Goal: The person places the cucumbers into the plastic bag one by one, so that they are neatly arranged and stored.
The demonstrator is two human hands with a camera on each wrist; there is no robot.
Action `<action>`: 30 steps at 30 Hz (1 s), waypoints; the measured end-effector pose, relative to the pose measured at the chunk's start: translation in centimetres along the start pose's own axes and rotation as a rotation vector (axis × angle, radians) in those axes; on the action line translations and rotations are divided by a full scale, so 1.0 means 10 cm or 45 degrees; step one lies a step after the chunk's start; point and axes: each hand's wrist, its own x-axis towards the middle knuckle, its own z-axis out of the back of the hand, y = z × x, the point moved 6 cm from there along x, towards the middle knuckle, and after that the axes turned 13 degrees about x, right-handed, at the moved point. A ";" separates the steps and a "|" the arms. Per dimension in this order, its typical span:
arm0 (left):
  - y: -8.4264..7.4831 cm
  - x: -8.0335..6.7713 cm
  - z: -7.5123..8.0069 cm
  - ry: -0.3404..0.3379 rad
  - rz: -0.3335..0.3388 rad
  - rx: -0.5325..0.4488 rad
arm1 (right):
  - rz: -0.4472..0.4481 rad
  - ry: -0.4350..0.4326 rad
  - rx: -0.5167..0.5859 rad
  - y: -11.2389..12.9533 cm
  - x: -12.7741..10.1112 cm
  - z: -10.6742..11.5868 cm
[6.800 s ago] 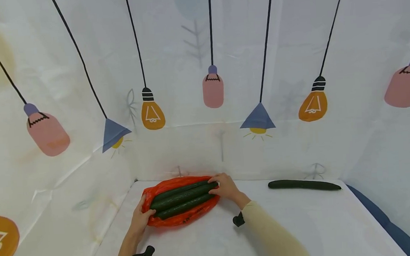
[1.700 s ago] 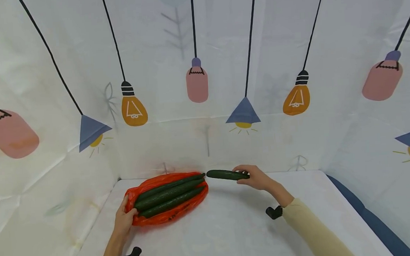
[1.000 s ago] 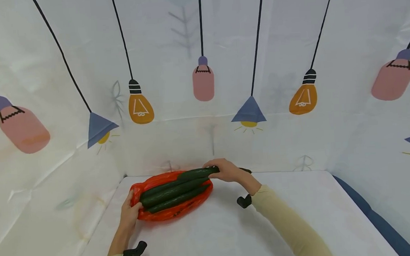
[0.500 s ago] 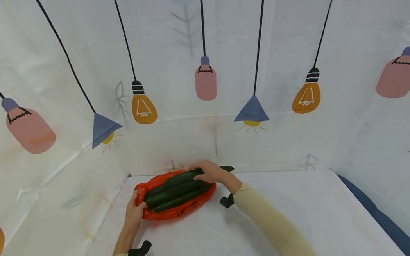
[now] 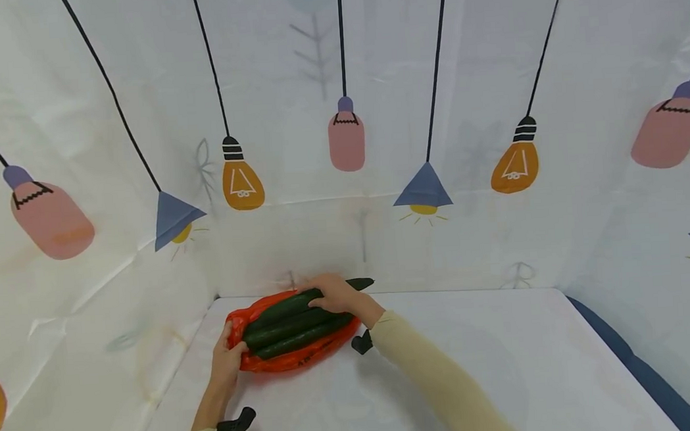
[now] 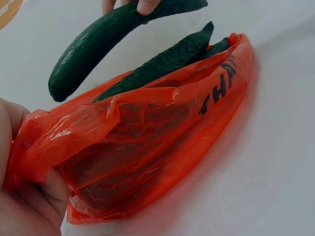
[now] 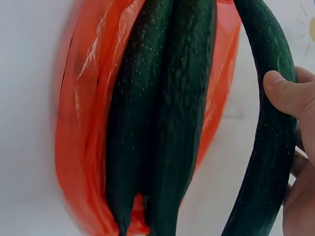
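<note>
An orange-red plastic bag point(image 5: 283, 363) lies at the back left of the white table, its mouth spread wide. Inside it several dark green cucumbers point(image 7: 182, 98) rest side by side. My left hand point(image 5: 225, 364) grips the bag's left end, with the film bunched between thumb and fingers in the left wrist view. One more cucumber point(image 6: 93, 46) is in my right hand point(image 5: 338, 295), the thumb on one side and fingers on the other. It slants over the bag's far side, its left end above the mouth and its thin end sticking out past the hand.
White sheeting point(image 5: 299, 238) printed with hanging lamps rises right behind the table and at both sides. Dark blue fabric point(image 5: 626, 356) runs along the table's right edge. A black strap point(image 5: 233, 427) is on the left wrist.
The cucumber that lay on the table at the right has been picked up by my right hand and carried left over the bag. My left hand keeps its grip on the bag.
</note>
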 end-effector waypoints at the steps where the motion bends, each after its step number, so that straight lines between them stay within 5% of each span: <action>1: 0.00 -0.01 0.01 -0.002 0.007 0.001 | 0.018 -0.001 -0.005 0.02 0.03 -0.03; 7: 0.06 -0.04 0.09 -0.015 0.058 0.003 | 0.073 0.014 -0.015 0.13 0.16 -0.19; 17: 0.06 -0.03 0.12 -0.010 0.034 0.074 | 0.000 0.083 -0.005 0.19 0.26 -0.38; 30: -0.06 0.03 0.01 -0.012 -0.008 0.077 | -0.057 0.064 0.024 0.08 0.27 -0.35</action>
